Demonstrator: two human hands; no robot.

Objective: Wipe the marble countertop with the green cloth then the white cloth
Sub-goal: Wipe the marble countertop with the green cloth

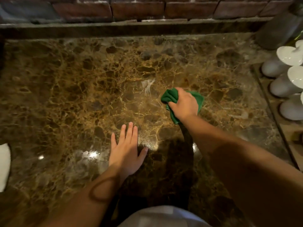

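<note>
The brown marble countertop fills the view, glossy with gold veins. My right hand is closed on a bunched green cloth and presses it onto the marble right of centre. A pale smear shows on the stone just above the cloth. My left hand lies flat on the counter near the front, fingers spread, holding nothing. At the far left edge a white object, possibly the white cloth, is cut off by the frame.
Several white cups stand upside down on a tray along the right edge. A dark glass container stands at the back right. A raised stone ledge and brick wall close off the back.
</note>
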